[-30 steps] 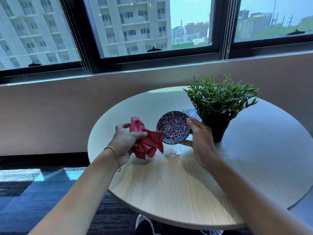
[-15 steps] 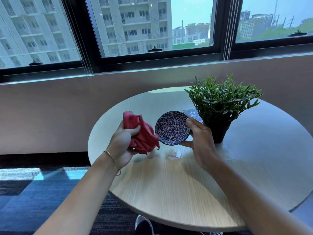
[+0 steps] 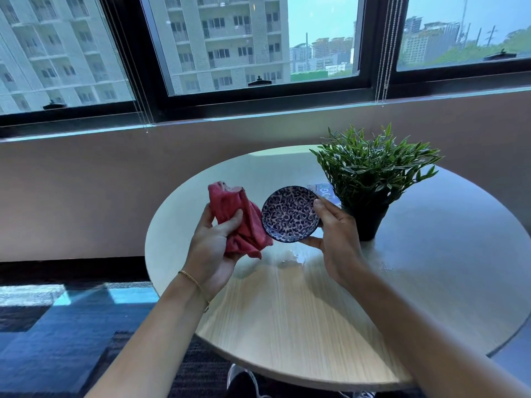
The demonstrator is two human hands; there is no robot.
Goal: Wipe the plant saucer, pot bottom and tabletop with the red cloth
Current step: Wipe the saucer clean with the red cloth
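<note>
Above the bench [image 3: 287,326], our left hand [image 3: 214,248] grips the crumpled red cloth [image 3: 240,222]; our right hand [image 3: 337,239] pinches the tilted blue-patterned saucer [image 3: 288,214].

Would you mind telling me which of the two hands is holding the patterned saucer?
The right hand holds the blue patterned saucer, tilted up above the table. The left hand grips the bunched red cloth instead.
</note>
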